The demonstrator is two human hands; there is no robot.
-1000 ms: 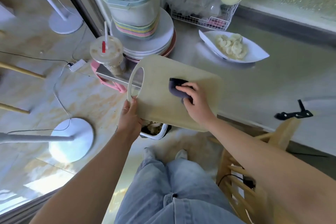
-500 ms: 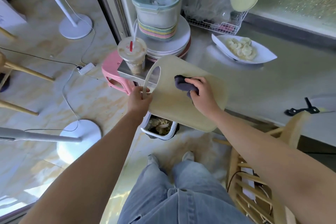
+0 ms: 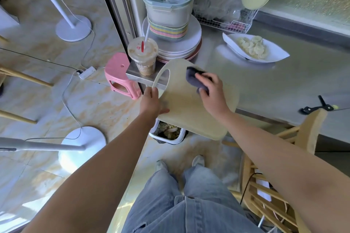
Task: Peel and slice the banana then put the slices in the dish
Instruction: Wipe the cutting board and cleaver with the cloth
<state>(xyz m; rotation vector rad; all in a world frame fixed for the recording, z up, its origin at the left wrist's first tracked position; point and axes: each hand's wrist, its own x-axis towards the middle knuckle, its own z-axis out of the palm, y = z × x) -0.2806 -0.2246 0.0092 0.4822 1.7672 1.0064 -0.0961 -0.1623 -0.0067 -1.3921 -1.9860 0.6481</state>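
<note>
Hands first: our left hand (image 3: 151, 102) reaches forward on a nearly straight arm and grips the cutting board (image 3: 189, 111) at its near-left edge, beside the oval handle hole. Its fingers are wrapped over the rim and its thumb lies flat on the board's upper face. Our right hand (image 3: 213, 91) comes in from the right with the elbow bent and the wrist angled inward. Its fingers are curled round a dark grey cloth (image 3: 192, 76) and press it onto the board's face. Most of the cloth bunches out just beyond our fingertips, towards the board's far edge. The board is held up off any surface and tilted, handle end to the left. Directly below our left palm and the board's near corner sits a small white bin (image 3: 178, 139) on the floor, with scraps inside. Just past our left fingers a plastic cup (image 3: 143, 56) with a straw stands on the corner of the steel counter (image 3: 284, 89), and a pink stool (image 3: 119, 73) stands to the left of them. The banana slices (image 3: 252, 47) are well beyond our right fingertips, piled in the white pointed dish (image 3: 278, 56) on the counter, apart from both hands. Far to the right of our right hand a knife (image 3: 316, 108) with a black handle lies on the counter.
</note>
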